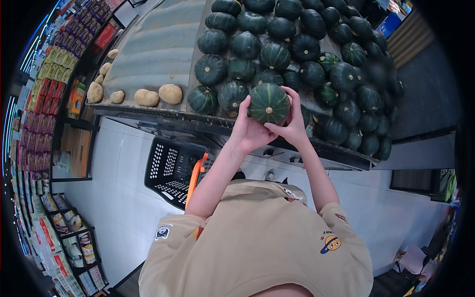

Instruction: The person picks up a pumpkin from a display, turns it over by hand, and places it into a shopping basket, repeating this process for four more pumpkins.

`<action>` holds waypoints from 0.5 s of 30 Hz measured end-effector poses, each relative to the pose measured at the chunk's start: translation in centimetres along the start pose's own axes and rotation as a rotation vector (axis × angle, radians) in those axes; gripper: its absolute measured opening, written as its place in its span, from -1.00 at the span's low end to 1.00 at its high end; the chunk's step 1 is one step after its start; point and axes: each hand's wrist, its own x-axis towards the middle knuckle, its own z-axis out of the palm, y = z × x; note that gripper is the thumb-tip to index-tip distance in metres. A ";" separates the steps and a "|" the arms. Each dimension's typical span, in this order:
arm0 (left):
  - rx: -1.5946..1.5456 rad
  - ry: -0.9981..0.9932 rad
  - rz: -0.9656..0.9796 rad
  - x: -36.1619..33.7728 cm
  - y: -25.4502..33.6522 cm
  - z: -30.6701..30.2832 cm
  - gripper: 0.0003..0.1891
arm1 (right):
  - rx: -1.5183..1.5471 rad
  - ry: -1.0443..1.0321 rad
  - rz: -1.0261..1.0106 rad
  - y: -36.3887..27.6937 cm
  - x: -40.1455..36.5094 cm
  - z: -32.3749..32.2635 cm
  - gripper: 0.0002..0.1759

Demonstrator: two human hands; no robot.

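Observation:
Between my two hands is a dark green kabocha squash [269,100] with pale stripes, its tan stem end facing me. My left hand [247,129] cups it from the left and below. From the right, my right hand [293,121] grips it, with the thumb across the lower side and fingers around the far edge. The squash is held over the front edge of the produce stand, in front of a heap of similar green squashes [274,56]. Parts of the fingers behind it are hidden.
Several potatoes [170,94] lie along the front of the stand's left section [158,54]. A black shopping basket [166,166] with an orange handle [196,178] stands on the floor below. Shelves of packaged goods [44,104] line the left side. White floor tiles [116,188] surround me.

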 end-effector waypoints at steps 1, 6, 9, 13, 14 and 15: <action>0.007 0.014 0.009 0.0 -0.2 0.0 -0.24 | 0.036 -0.011 0.010 0.1 -0.1 -0.2 0.03; 0.162 0.091 0.164 -0.3 -2.4 -0.6 -0.28 | 0.108 -0.074 0.055 -0.1 -0.8 -0.4 0.07; 0.238 0.185 0.281 -1.7 -4.0 -1.5 -0.33 | 0.162 -0.128 0.113 -0.2 -1.5 -0.2 0.08; 0.321 0.275 0.608 -4.2 -5.3 -2.9 -0.37 | 0.054 -0.292 0.094 0.5 -2.2 0.9 0.08; 0.533 0.306 0.722 -4.6 -5.6 -4.4 -0.35 | 0.048 -0.333 0.051 0.8 -2.4 1.4 0.09; 0.751 0.339 0.825 -5.1 -6.0 -5.4 -0.33 | 0.044 -0.372 0.006 1.2 -2.7 1.9 0.10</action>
